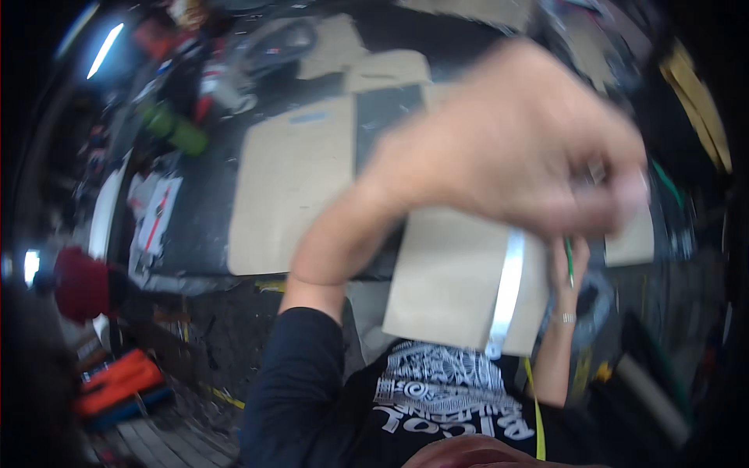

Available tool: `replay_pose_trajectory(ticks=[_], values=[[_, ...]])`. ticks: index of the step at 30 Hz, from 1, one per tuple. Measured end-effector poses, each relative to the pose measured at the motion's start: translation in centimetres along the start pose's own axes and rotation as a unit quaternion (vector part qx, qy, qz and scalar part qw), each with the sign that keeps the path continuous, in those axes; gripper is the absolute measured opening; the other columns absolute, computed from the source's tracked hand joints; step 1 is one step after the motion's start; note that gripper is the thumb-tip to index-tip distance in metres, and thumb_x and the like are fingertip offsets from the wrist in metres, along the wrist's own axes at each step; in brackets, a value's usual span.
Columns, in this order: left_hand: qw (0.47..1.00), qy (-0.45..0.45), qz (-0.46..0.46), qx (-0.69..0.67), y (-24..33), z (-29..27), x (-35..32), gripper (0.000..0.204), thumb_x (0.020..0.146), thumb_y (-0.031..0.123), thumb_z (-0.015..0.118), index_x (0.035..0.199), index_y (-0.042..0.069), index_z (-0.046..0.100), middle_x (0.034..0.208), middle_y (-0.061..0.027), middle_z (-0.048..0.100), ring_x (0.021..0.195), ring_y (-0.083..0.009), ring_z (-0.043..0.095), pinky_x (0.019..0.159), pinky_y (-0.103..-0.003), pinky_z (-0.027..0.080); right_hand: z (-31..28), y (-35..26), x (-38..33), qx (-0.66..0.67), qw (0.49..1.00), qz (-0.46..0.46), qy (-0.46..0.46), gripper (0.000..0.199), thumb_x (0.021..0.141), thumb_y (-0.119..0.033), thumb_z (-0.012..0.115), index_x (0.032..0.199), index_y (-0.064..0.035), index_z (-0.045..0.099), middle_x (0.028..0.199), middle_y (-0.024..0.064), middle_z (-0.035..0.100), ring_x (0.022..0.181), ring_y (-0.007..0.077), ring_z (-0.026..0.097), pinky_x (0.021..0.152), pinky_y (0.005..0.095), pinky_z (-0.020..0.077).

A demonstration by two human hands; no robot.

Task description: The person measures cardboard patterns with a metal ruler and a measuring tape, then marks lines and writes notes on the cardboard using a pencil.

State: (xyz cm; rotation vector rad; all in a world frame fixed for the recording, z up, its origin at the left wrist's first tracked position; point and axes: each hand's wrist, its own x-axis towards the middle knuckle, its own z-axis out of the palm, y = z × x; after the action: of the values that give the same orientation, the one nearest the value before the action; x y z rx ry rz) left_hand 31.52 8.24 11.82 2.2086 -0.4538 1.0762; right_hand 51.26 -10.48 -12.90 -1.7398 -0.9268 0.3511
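My left hand (507,148) is raised close to the camera, large and smeared by motion. Its fingers are curled together, with a small greyish bit between them that I cannot make out. Below and behind it, my right hand (560,269) is partly hidden and holds a slim green pen (569,256), tip pointing down. That hand is beside the right edge of a beige sheet (445,273), which reaches over the table's front edge toward my body. A shiny metal ruler (507,292) lies lengthwise on this sheet, near its right side.
Another large beige piece (292,187) lies on the dark table (374,129) to the left, with more cut pieces (386,70) farther back. A green roll-shaped thing (175,129) is at the far left. An orange object (121,382) is low on the left. A yellow strip (538,421) hangs along my shirt.
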Motion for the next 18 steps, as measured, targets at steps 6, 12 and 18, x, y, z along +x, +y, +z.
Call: replay_pose_trajectory(ticks=[6, 12, 18], values=[[0.989, 0.004, -0.117, 0.095, 1.9, -6.7, 1.1, 0.031, 0.095, 0.033, 0.077, 0.094, 0.002, 0.073, 0.071, -0.0017, 0.064, 0.055, -0.0099, 0.054, 0.053, -0.028, 0.046, 1.0, -1.3, 1.2, 0.022, 0.998, -0.023, -0.046, 0.021, 0.101, -0.018, 0.070, 0.116, -0.0035, 0.072, 0.104, 0.0050, 0.073, 0.096, 0.0138, 0.068, 0.088, 0.0276, 0.0528], [0.964, -0.032, -0.193, 0.182, 0.1, -18.7, -6.2, 0.031, 0.106, 0.025, 0.056, 0.116, -0.002, 0.069, 0.109, -0.0130, 0.074, 0.098, -0.0200, 0.073, 0.086, -0.027, 0.056, -0.4, -1.6, 1.0, 0.048, 0.995, 0.052, -0.070, 0.027, 0.102, -0.020, 0.070, 0.121, -0.0015, 0.070, 0.105, 0.0060, 0.074, 0.097, 0.0125, 0.069, 0.090, 0.0288, 0.0541], [0.970, 0.019, -0.198, 0.141, 8.1, -32.9, -23.0, 0.030, 0.105, 0.024, 0.058, 0.117, -0.001, 0.070, 0.110, -0.0130, 0.073, 0.100, -0.0207, 0.072, 0.088, -0.028, 0.055, -1.3, -2.5, 1.0, 0.015, 0.995, -0.005, -0.096, 0.030, 0.102, -0.022, 0.071, 0.125, -0.0034, 0.068, 0.114, 0.0061, 0.073, 0.102, 0.0126, 0.068, 0.094, 0.0299, 0.0538]])
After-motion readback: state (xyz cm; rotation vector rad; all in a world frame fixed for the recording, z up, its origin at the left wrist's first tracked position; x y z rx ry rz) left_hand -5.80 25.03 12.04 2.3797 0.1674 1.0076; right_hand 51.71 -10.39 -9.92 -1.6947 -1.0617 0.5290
